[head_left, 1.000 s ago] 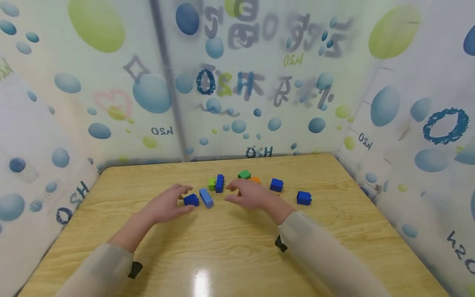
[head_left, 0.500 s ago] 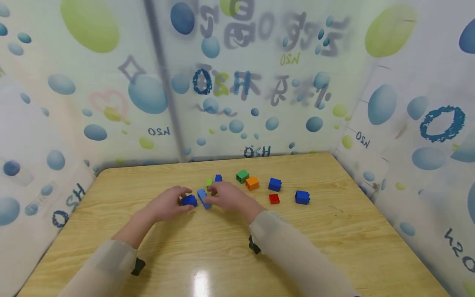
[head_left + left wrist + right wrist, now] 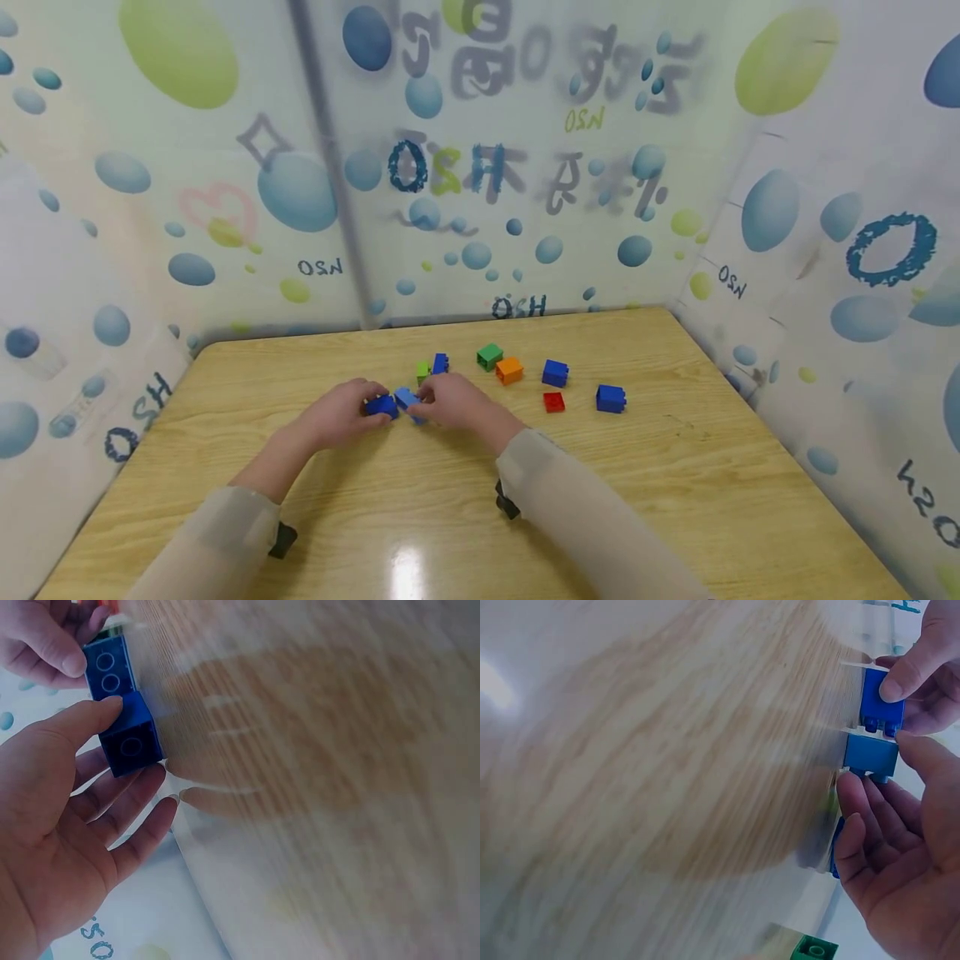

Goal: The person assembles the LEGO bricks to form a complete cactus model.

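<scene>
In the head view my left hand [image 3: 337, 417] grips a dark blue toy brick [image 3: 382, 407] low over the table. Its thumb presses one face in the left wrist view, while the fingers curl behind the brick. My right hand [image 3: 457, 404] pinches a light blue brick [image 3: 407, 400] just to the right of it. Seen from the right wrist, the studs of the dark blue brick [image 3: 883, 697] face the light blue brick [image 3: 871, 754], close beside it. Round hollow tubes show inside the light blue brick [image 3: 110, 671] from the left wrist.
Behind my right hand lie a lime green brick [image 3: 422, 371] and another dark blue brick [image 3: 440, 364]. Further right are green [image 3: 490, 357], orange [image 3: 509, 371] and red [image 3: 553, 402] bricks, plus two blue bricks [image 3: 555, 373]. A patterned curtain [image 3: 480, 250] borders the wooden table [image 3: 450, 517].
My right hand has moved left to the light blue brick and now pinches it; that brick has turned slightly. My left hand has closed on the dark blue brick, staying nearly in place.
</scene>
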Action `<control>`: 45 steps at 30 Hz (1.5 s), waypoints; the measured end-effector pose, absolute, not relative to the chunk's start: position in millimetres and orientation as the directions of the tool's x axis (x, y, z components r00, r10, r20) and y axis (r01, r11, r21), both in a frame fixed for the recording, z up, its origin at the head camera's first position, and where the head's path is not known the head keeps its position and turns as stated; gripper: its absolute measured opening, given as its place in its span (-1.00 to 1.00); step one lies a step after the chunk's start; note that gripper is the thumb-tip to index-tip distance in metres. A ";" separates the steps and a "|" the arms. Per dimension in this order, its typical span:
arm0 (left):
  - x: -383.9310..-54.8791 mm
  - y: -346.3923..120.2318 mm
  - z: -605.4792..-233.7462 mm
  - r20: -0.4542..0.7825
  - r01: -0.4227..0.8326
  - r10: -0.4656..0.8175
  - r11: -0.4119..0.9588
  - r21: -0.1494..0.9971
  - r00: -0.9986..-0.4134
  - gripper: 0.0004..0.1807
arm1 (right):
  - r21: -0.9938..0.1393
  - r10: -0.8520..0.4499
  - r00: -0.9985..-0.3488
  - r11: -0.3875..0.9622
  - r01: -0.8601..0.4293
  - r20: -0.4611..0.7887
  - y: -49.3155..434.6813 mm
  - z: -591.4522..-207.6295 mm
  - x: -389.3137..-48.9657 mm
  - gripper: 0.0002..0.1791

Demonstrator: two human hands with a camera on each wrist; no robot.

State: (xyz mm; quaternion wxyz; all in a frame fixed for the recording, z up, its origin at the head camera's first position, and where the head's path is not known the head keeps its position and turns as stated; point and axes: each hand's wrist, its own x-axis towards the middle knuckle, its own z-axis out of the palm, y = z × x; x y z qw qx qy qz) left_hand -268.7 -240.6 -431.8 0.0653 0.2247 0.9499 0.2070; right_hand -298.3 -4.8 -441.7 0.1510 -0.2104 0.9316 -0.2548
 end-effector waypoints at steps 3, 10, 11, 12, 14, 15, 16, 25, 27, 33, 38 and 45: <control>-269.2 -240.0 -433.2 -0.029 0.400 0.450 0.820 0.410 -0.893 -0.55 | -0.541 -0.465 -0.867 0.782 -0.309 -0.177 -0.5 -441.7 -297.5 -0.51; -268.2 -237.7 -433.8 -0.030 0.398 0.447 0.825 0.401 -0.894 -0.55 | -0.565 -0.466 -0.861 0.774 -0.286 -0.204 14.6 -439.6 -295.0 -0.63; -267.8 -237.0 -433.4 -0.028 0.401 0.450 0.822 0.405 -0.893 -0.55 | -0.565 -0.469 -0.858 0.774 -0.285 -0.210 17.5 -439.1 -294.1 -0.64; -267.8 -236.4 -433.1 -0.022 0.409 0.457 0.816 0.409 -0.889 -0.56 | -0.568 -0.469 -0.856 0.774 -0.280 -0.218 20.6 -438.1 -293.4 -0.65; -267.4 -234.4 -432.6 -0.009 0.418 0.464 0.806 0.419 -0.886 -0.57 | -0.572 -0.469 -0.853 0.774 -0.272 -0.229 27.4 -436.3 -292.1 -0.67; -267.3 -233.1 -432.2 -0.002 0.423 0.468 0.800 0.426 -0.884 -0.58 | -0.575 -0.469 -0.852 0.773 -0.268 -0.234 30.8 -435.8 -291.7 -0.67; -267.0 -231.7 -431.9 0.006 0.428 0.473 0.792 0.436 -0.881 -0.59 | -0.577 -0.469 -0.852 0.772 -0.267 -0.234 34.5 -435.8 -291.4 -0.68; -266.6 -215.4 -432.7 0.025 0.428 0.478 0.759 0.492 -0.878 -0.60 | -0.630 -0.484 -0.852 0.729 -0.267 -0.199 73.7 -429.1 -282.0 -0.71; -265.6 -210.0 -432.2 0.031 0.435 0.490 0.741 0.511 -0.871 -0.60 | -0.633 -0.487 -0.853 0.724 -0.275 -0.186 83.2 -428.3 -279.7 -0.72; -259.9 -189.6 -433.0 0.051 0.459 0.526 0.687 0.563 -0.849 -0.61 | -0.640 -0.487 -0.861 0.711 -0.291 -0.150 109.0 -425.6 -269.2 -0.77; -255.1 -172.0 -432.5 0.035 0.454 0.545 0.659 0.600 -0.838 -0.62 | -0.667 -0.494 -0.863 0.678 -0.307 -0.105 130.2 -423.3 -261.6 -0.77; -251.9 -149.0 -429.4 -0.003 0.427 0.564 0.628 0.650 -0.826 -0.64 | -0.700 -0.488 -0.869 0.648 -0.301 -0.078 151.4 -417.1 -255.8 -0.77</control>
